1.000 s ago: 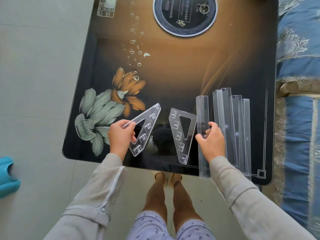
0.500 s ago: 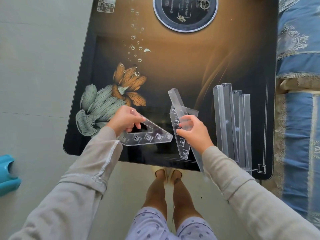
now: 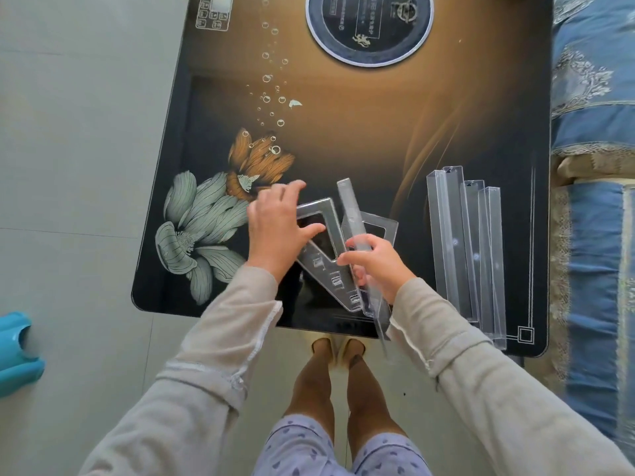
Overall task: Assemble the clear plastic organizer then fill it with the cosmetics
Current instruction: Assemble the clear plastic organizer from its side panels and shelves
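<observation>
My left hand (image 3: 279,231) grips a clear triangular side panel (image 3: 330,266) with small slotted clips, holding it above the table's near edge. My right hand (image 3: 378,266) is closed around a long clear tray strip (image 3: 354,214), which slants from upper left to lower right and touches the held panel. A second triangular side panel (image 3: 381,228) lies flat on the table beneath them, partly hidden. Several more clear tray strips (image 3: 467,249) lie side by side on the right of the table. No cosmetics are in view.
The glossy dark table (image 3: 343,139) bears a flower print and a round induction plate (image 3: 369,25) at the far end. A blue patterned sofa (image 3: 594,132) borders the right side. A turquoise plastic object (image 3: 17,355) sits on the tiled floor at left.
My left hand lifted the left panel and swung it right and upright. My right hand carried one tray strip leftward from the group and brought it against that panel.
</observation>
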`<control>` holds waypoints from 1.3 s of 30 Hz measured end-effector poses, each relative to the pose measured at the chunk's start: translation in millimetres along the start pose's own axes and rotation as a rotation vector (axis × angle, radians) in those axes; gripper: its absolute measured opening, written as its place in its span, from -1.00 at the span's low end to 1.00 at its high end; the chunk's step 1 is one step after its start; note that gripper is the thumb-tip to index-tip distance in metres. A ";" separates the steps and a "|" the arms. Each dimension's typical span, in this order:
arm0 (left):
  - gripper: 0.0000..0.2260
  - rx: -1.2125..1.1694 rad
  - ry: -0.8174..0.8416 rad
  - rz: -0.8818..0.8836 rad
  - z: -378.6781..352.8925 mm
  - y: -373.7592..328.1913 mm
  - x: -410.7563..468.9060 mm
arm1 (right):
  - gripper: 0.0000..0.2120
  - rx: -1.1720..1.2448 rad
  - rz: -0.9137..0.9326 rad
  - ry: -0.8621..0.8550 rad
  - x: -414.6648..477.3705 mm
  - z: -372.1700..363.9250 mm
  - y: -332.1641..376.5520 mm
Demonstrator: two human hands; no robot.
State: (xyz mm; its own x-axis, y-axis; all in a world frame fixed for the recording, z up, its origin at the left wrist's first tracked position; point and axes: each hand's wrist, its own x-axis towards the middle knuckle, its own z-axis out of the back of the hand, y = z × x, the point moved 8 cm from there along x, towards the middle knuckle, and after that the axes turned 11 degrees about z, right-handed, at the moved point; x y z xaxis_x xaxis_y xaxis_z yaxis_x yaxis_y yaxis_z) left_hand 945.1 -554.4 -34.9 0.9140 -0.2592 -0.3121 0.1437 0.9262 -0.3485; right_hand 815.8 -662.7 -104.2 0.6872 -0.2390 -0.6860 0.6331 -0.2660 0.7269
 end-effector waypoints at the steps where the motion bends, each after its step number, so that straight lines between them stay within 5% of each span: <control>1: -0.44 -0.054 -0.097 0.030 5.6 8.1 -5.6 | -0.68 0.093 -0.019 -0.033 0.4 0.0 -2.1; 3: -0.42 -0.245 -0.102 0.177 0.1 30.1 -17.9 | -0.69 0.253 -0.039 -0.078 3.0 -1.6 -4.5; 6: -0.69 -0.620 0.339 0.408 -49.1 43.7 -38.3 | -0.86 0.347 -0.016 -0.104 8.2 -4.5 -2.3; 9: -0.82 -0.783 0.626 0.489 -76.8 35.9 -55.0 | -0.78 0.234 0.013 -0.138 10.0 -0.1 -2.1; 13: -0.87 -0.884 0.740 0.478 -81.1 28.4 -59.2 | -0.71 0.153 0.042 -0.121 7.9 5.9 -4.6; 15: -0.89 -0.887 0.697 0.483 -78.3 29.2 -56.9 | -0.69 0.082 0.078 -0.126 4.2 12.0 -4.6; 19: -0.86 -0.743 0.334 0.500 -59.8 51.3 -41.5 | -0.68 -0.240 0.203 -0.163 -8.1 29.1 0.6; 23: -0.86 -0.734 0.142 0.568 -50.6 78.0 -35.4 | -0.57 -1.068 0.472 0.061 -21.5 10.1 14.0; 25: -0.87 -0.695 0.113 0.569 -49.9 86.3 -34.3 | -0.53 -1.275 0.547 0.118 -24.9 -0.8 14.1; 39: -0.87 -0.609 0.071 0.556 -56.3 100.3 -50.1 | -0.56 -1.319 0.566 0.274 -16.0 -31.2 2.7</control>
State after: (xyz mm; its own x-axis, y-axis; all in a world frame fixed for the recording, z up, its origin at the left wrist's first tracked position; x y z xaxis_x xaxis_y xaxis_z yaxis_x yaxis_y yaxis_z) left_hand 892.4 -463.9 -103.9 0.7618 0.1570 -0.6285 -0.5718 0.6190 -0.5385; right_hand 817.6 -630.4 -90.3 0.8994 0.2030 -0.3872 0.0175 0.8682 0.4959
